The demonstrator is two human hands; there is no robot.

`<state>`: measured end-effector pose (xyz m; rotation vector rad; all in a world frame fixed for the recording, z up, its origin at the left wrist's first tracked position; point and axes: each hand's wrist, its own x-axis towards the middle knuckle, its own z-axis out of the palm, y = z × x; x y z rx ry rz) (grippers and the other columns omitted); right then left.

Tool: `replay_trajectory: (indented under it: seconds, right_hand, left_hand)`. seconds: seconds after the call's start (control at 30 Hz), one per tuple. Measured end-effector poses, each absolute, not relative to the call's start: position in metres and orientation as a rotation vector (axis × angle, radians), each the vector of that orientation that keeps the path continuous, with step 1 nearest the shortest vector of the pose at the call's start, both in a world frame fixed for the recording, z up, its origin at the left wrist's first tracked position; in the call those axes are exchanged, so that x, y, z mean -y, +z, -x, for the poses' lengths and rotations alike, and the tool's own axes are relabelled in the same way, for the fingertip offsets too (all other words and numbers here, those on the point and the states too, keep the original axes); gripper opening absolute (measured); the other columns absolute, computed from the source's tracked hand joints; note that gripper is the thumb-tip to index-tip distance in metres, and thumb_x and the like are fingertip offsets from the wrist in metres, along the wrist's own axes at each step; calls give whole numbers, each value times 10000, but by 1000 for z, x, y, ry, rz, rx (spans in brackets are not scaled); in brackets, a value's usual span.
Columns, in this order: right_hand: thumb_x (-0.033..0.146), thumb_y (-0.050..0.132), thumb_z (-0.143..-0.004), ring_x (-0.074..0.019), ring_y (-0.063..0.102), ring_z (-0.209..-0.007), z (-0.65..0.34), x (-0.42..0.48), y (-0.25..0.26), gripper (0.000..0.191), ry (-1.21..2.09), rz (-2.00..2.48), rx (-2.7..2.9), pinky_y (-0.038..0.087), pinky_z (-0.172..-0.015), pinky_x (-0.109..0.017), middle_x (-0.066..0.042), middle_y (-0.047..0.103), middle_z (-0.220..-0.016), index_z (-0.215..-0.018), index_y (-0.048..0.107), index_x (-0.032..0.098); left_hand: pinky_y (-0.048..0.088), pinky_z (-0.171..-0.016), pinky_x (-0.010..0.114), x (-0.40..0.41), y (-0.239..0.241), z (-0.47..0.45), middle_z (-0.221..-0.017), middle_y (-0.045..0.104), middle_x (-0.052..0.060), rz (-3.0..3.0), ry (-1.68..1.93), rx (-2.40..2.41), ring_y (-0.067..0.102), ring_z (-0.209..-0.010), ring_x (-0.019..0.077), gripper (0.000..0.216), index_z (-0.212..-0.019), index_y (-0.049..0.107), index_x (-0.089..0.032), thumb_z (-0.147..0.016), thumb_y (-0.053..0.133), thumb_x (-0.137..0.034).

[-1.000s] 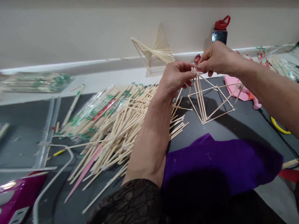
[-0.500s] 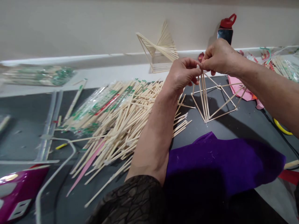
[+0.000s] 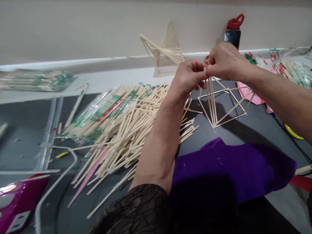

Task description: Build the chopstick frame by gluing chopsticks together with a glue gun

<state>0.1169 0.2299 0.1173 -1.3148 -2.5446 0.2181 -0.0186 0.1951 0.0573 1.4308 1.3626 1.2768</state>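
A frame of wooden chopsticks (image 3: 211,105) stands on the dark tabletop, with several sticks fanning up from one lower corner. At the upper ends of those sticks my left hand (image 3: 188,76) is closed in a pinch, beside a whitish blob (image 3: 205,69) that looks like dried glue. My right hand (image 3: 225,61) is also closed, its thumb and finger pressed together right beside the left fingertips at the same joint. Whatever lies inside the right pinch is hidden by the fingers. A finished-looking twisted chopstick model (image 3: 168,48) stands behind, against the wall.
Loose chopsticks (image 3: 131,130) and wrapped ones (image 3: 97,113) are heaped left of my left forearm. Purple cloth (image 3: 231,165) lies in front. A magenta device (image 3: 23,201) and a white cord (image 3: 56,185) are at left; a red-lidded bottle (image 3: 235,23) stands behind.
My right hand has rolled slightly, its knuckles turning over while its fingertips stay at the joint. My left hand keeps its pinch. The whole view has shifted a little.
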Motion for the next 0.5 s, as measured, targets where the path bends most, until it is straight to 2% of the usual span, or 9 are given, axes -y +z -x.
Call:
replay_trajectory:
  seconds: [0.1,0.17,0.23,0.33,0.5]
  right_hand:
    - [199,586,-669,-189,510,-615,-115,-228,122,171,172,1293,2575,290,-558,-321,-34,472,-487,-517,514,225]
    - [184,589,-655,-153,412,-556,-112,-226,125,177,233,1356,2561,265,-550,-314,0,372,-455,-513,490,221]
    - [169,604,-647,-124,347,-528,-110,-224,128,182,335,1448,2524,265,-545,-302,19,339,-449,-514,488,212]
    - [149,624,-639,-108,337,-521,-109,-223,128,196,423,1518,2477,270,-543,-289,25,356,-453,-523,476,206]
    - [234,649,-685,-145,380,-572,-110,-221,124,288,234,1363,2544,268,-563,-290,18,268,-437,-497,431,225]
  left_hand:
    - [298,-414,244,-194,58,18,-668,619,-2,-1426,1275,-1369,579,-496,118,136,-734,555,-203,-675,676,-178]
    - [300,-410,239,-194,59,18,-671,627,-2,-1430,1275,-1376,579,-495,115,126,-727,557,-204,-677,670,-184]
    - [305,-405,234,-194,58,19,-669,636,-2,-1430,1277,-1382,579,-493,111,119,-717,558,-205,-677,669,-185]
    - [310,-388,222,-194,58,20,-665,649,-1,-1423,1279,-1383,583,-489,106,122,-717,570,-201,-668,680,-190]
    - [309,-368,209,-195,57,20,-694,680,3,-1384,1290,-1391,585,-491,99,122,-725,599,-199,-648,694,-197]
